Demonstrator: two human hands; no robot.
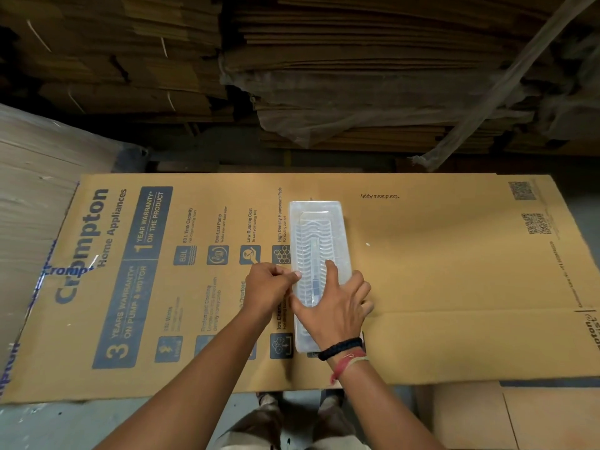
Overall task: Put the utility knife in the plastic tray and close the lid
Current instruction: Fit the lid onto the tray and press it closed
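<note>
A long clear plastic tray (316,228) lies lengthwise on a flat printed cardboard sheet (438,271), with its ribbed see-through lid down over it. Through the lid a slim utility knife (314,271) shows faintly along the middle. My right hand (334,306) rests flat on the near half of the lid, fingers spread, index finger pointing up the tray. My left hand (271,287) is at the tray's left edge, fingers curled and fingertips pinching the lid's rim. The near end of the tray is hidden under my right wrist.
The cardboard sheet lies on a work surface, its near edge (422,381) over the floor. Tall stacks of flattened cartons (357,76) stand behind. A pale wrapped stack (39,177) sits at the left. Another carton (506,417) lies low right. My feet (292,407) show below.
</note>
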